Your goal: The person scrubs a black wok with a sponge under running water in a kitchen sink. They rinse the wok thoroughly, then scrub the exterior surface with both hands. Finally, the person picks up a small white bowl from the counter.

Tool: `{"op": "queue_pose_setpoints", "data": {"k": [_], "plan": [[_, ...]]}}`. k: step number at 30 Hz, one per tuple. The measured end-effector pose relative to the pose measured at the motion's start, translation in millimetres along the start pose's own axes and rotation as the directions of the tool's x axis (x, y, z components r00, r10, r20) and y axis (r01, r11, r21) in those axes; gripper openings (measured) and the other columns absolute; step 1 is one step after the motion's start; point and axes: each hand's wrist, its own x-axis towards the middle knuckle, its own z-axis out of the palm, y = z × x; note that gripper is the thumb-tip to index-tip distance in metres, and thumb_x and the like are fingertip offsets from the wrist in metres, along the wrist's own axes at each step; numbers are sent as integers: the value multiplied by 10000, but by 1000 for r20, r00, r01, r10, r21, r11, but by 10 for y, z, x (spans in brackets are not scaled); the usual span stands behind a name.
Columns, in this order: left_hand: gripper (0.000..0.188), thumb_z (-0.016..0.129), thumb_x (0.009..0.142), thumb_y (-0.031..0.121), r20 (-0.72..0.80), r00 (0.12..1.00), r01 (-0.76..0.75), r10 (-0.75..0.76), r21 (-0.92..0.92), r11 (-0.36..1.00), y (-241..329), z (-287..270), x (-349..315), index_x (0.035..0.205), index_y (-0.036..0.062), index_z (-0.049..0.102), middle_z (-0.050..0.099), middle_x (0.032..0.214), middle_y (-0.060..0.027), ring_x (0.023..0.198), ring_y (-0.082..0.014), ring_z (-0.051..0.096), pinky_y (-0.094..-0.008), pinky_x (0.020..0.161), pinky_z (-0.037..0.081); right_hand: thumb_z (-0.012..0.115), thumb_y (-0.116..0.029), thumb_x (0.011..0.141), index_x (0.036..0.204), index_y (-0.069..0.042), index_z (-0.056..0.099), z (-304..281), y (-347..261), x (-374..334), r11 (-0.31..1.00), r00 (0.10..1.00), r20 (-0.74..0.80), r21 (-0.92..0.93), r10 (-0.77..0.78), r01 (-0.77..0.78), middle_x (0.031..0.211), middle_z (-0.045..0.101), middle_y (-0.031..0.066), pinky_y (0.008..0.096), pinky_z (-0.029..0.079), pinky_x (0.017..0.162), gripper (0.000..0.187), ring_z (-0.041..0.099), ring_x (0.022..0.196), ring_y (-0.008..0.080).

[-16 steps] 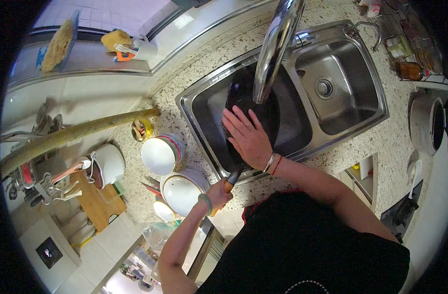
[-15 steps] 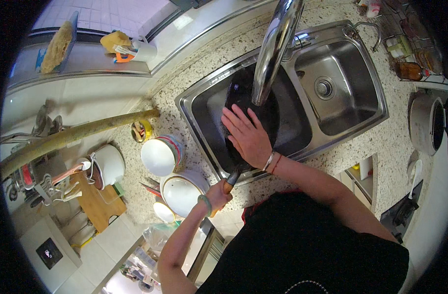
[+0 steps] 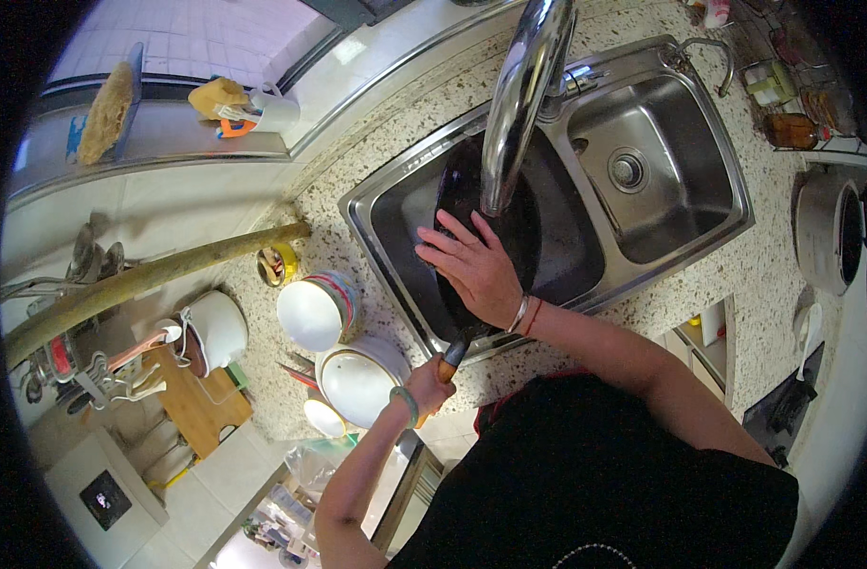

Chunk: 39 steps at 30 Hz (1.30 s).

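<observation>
A black wok [image 3: 523,242] with a wooden handle [image 3: 446,368] sits in the left basin [image 3: 571,223] of the steel sink, under the curved chrome faucet [image 3: 511,119]. Around the handle, at the near edge of the sink, the fingers of my left hand [image 3: 424,391] are wrapped. My right hand [image 3: 478,277] lies over the wok with its fingers stretched and spread, palm down. Whether anything is under that palm is hidden. A drain shows in the right basin [image 3: 680,190].
Left of the sink stand white bowls [image 3: 310,313] and a white enamel pot [image 3: 362,384], close to my left wrist. A long pole-like stick [image 3: 158,280] reaches in from the left. A wire rack with bottles [image 3: 793,131] and a metal pot [image 3: 822,232] are at the right.
The right hand's fingers have drawn back a little along the wok, toward me. The left hand keeps its grip on the handle. The view has shifted slightly.
</observation>
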Motion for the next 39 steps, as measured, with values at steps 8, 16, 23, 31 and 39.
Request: {"op": "queue_pose_setpoints", "data": {"k": [8, 16, 23, 31, 39], "plan": [[400, 604, 763, 73, 16, 999, -32, 32, 11, 999, 57, -71, -3, 1132, 74, 450, 529, 652, -80, 465, -174, 533, -330, 389, 445, 467, -151, 879, 1152, -35, 547, 103, 1246, 622, 928, 921, -135, 127, 366, -350, 1189, 561, 157, 495, 367, 944, 307, 462, 1150, 399], [602, 592, 777, 38, 20, 1000, 20, -20, -24, 1000, -88, -7, 60, 1310, 64, 315, 493, 623, -42, 421, -143, 472, -294, 365, 406, 519, -44, 842, 1238, -4, 505, -44, 31, -37, 999, 999, -37, -47, 25, -27, 1307, 492, 145, 428, 310, 1051, 398, 416, 1265, 328], [382, 591, 763, 69, 11, 1000, -11, 11, -21, 1000, 0, -59, 11, 1115, 57, 442, 541, 644, -87, 454, -171, 532, -324, 398, 431, 434, -184, 904, 1076, -13, 625, -162, 1147, 670, 660, 692, 112, 228, 713, -716, 1144, 598, 177, 421, 426, 947, 308, 508, 1120, 392], [478, 583, 782, 31, 7, 1000, 4, -4, -6, 1000, -39, -11, 8, 1216, 72, 386, 498, 608, -44, 436, -142, 496, -303, 370, 409, 528, -95, 834, 1255, -45, 496, 1, -28, -37, 997, 999, -45, -79, -6, 2, 1292, 492, 166, 457, 310, 1053, 425, 441, 1194, 333], [394, 607, 763, 75, 13, 999, -37, 37, 21, 999, 109, -78, 103, 1129, 68, 459, 563, 673, -112, 458, -189, 544, -335, 410, 458, 451, -169, 883, 1182, -28, 541, 164, 1693, 622, 900, 894, -106, 6, 435, -437, 1150, 565, 191, 463, 416, 911, 343, 533, 1053, 353]]}}
